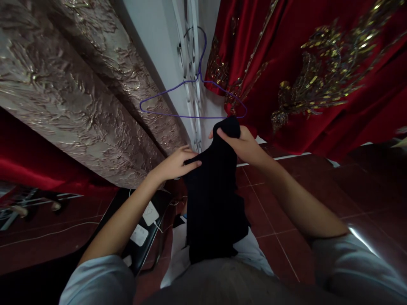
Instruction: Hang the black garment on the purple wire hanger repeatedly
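Observation:
A black garment (213,199) hangs down in front of me, held up between both hands. My left hand (178,164) pinches its upper left edge, thumb lying over the cloth. At the upper right, my right hand (240,142) grips a folded part of the same garment, the thumb on the near side. What kind of garment it is cannot be made out. Just beyond my hands a purple hanger (193,116) hangs by its hook from a white metal rack (190,55), with nothing on it. The hanger's right end is close above my right hand.
Red satin cloth with gold sequins (318,84) hangs at the right. A beige textured curtain (82,97) fills the left. Low at the left, a black table (152,237) bears white chargers (140,235) with cords. The floor (267,212) has red tiles.

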Available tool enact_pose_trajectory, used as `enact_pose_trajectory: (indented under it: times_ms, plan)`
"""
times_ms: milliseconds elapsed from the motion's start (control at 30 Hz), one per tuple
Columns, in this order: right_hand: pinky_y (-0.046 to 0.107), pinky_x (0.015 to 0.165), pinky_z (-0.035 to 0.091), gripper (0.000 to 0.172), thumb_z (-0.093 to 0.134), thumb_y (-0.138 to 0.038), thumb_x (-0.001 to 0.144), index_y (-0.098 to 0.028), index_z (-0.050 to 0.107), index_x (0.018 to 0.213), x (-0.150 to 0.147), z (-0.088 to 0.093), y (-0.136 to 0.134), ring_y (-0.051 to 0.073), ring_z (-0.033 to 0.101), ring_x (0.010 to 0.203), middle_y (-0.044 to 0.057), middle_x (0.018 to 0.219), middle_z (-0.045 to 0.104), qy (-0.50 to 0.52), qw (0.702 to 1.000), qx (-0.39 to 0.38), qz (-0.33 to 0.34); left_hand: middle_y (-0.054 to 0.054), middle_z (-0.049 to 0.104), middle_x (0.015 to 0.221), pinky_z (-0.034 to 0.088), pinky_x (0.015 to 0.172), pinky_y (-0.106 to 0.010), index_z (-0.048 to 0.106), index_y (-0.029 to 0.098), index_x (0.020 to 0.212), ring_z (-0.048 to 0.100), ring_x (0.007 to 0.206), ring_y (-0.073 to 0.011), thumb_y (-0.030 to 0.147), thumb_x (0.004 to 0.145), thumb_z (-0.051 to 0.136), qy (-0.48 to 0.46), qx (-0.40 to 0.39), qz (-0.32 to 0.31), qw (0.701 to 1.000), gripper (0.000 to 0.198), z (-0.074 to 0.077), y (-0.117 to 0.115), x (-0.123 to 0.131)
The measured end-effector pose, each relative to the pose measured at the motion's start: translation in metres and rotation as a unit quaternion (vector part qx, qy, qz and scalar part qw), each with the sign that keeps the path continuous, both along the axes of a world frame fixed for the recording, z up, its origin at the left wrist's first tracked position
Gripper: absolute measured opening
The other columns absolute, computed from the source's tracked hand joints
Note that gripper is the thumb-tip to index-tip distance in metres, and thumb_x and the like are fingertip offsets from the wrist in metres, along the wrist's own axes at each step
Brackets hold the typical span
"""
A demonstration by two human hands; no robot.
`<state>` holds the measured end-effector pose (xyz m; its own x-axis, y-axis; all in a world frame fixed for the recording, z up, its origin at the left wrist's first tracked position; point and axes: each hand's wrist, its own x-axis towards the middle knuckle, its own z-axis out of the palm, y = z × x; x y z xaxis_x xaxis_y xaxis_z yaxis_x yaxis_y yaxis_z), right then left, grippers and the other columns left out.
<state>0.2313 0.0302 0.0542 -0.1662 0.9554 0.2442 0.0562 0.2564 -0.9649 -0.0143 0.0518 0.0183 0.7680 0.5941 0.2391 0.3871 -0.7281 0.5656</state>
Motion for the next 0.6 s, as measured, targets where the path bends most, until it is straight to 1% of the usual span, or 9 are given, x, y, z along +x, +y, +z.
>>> enact_pose_trajectory:
  times_ms: [67, 100, 167, 233, 300, 367, 467, 533, 600]
  plan:
    - [0.027, 0.062, 0.048, 0.039, 0.068, -0.051, 0.09, -0.018, 0.057, 0.073, 0.002, -0.001, 0.007, 0.015, 0.056, 0.069, 0.003, 0.073, 0.057, -0.024, 0.999, 0.026, -0.038, -0.005, 0.071, 0.095, 0.025, 0.123, -0.059, 0.07, 0.019, 0.096, 0.067, 0.102, -0.0244, 0.044, 0.103, 0.055, 0.099, 0.07, 0.008, 0.993, 0.03, -0.005, 0.006, -0.008]
    - [0.028, 0.061, 0.048, 0.04, 0.067, -0.051, 0.091, -0.019, 0.054, 0.071, 0.003, -0.002, 0.011, 0.015, 0.055, 0.069, 0.003, 0.073, 0.055, -0.035, 0.996, 0.045, -0.063, -0.006, 0.072, 0.099, 0.021, 0.124, -0.061, 0.07, 0.018, 0.101, 0.066, 0.106, -0.0259, 0.045, 0.103, 0.054, 0.134, 0.092, 0.026, 0.986, 0.031, -0.008, 0.01, -0.014]
    - [0.029, 0.063, 0.049, 0.041, 0.065, -0.052, 0.092, -0.02, 0.052, 0.071, 0.006, -0.003, 0.019, 0.015, 0.055, 0.07, 0.003, 0.073, 0.054, -0.046, 0.99, 0.08, -0.107, -0.008, 0.072, 0.101, 0.026, 0.121, -0.06, 0.068, 0.017, 0.103, 0.066, 0.108, -0.0279, 0.049, 0.104, 0.051, 0.179, 0.122, 0.068, 0.974, 0.036, -0.014, 0.019, -0.03]
    - [0.03, 0.068, 0.052, 0.04, 0.065, -0.053, 0.092, -0.02, 0.054, 0.075, 0.01, -0.002, 0.027, 0.017, 0.058, 0.076, 0.003, 0.076, 0.055, -0.045, 0.988, 0.09, -0.115, -0.009, 0.071, 0.097, 0.037, 0.114, -0.054, 0.066, 0.017, 0.097, 0.066, 0.102, -0.0283, 0.048, 0.105, 0.045, 0.203, 0.14, 0.112, 0.963, 0.039, -0.017, 0.027, -0.05]
    - [0.033, 0.074, 0.056, 0.039, 0.068, -0.055, 0.089, -0.019, 0.059, 0.08, 0.015, 0.0, 0.037, 0.02, 0.063, 0.083, 0.004, 0.08, 0.06, -0.033, 0.993, 0.078, -0.088, -0.011, 0.07, 0.092, 0.047, 0.101, -0.044, 0.063, 0.017, 0.089, 0.067, 0.094, -0.0275, 0.046, 0.106, 0.04, 0.204, 0.135, 0.159, 0.956, 0.041, -0.017, 0.033, -0.072]
    - [0.039, 0.081, 0.059, 0.037, 0.075, -0.054, 0.083, -0.019, 0.064, 0.088, 0.017, -0.003, 0.051, 0.023, 0.066, 0.09, 0.006, 0.087, 0.066, -0.019, 0.998, 0.049, -0.032, -0.011, 0.069, 0.088, 0.05, 0.087, -0.038, 0.062, 0.018, 0.085, 0.066, 0.086, -0.0264, 0.044, 0.105, 0.038, 0.188, 0.109, 0.208, 0.954, 0.041, -0.017, 0.036, -0.094]
    - [0.048, 0.097, 0.059, 0.046, 0.085, -0.045, 0.072, -0.02, 0.07, 0.107, 0.006, -0.017, 0.078, 0.029, 0.068, 0.104, 0.009, 0.106, 0.073, -0.041, 0.997, 0.046, 0.049, -0.012, 0.071, 0.089, 0.049, 0.08, -0.035, 0.063, 0.017, 0.086, 0.066, 0.084, -0.0265, 0.042, 0.1, 0.038, 0.169, 0.08, 0.277, 0.942, 0.038, -0.016, 0.035, -0.122]
    - [0.05, 0.112, 0.051, 0.05, 0.081, -0.039, 0.076, -0.019, 0.07, 0.12, -0.009, -0.032, 0.099, 0.031, 0.065, 0.12, 0.01, 0.122, 0.071, -0.078, 0.992, 0.091, 0.036, -0.013, 0.072, 0.094, 0.049, 0.082, -0.036, 0.065, 0.017, 0.09, 0.068, 0.088, -0.028, 0.04, 0.099, 0.037, 0.17, 0.077, 0.319, 0.929, 0.038, -0.017, 0.032, -0.136]
    - [0.046, 0.12, 0.043, 0.042, 0.069, -0.036, 0.086, -0.02, 0.069, 0.125, -0.027, -0.049, 0.117, 0.028, 0.061, 0.129, 0.01, 0.131, 0.068, -0.103, 0.987, 0.119, -0.009, -0.013, 0.074, 0.097, 0.05, 0.084, -0.037, 0.067, 0.017, 0.094, 0.069, 0.091, -0.03, 0.041, 0.099, 0.035, 0.183, 0.072, 0.352, 0.915, 0.041, -0.019, 0.028, -0.146]
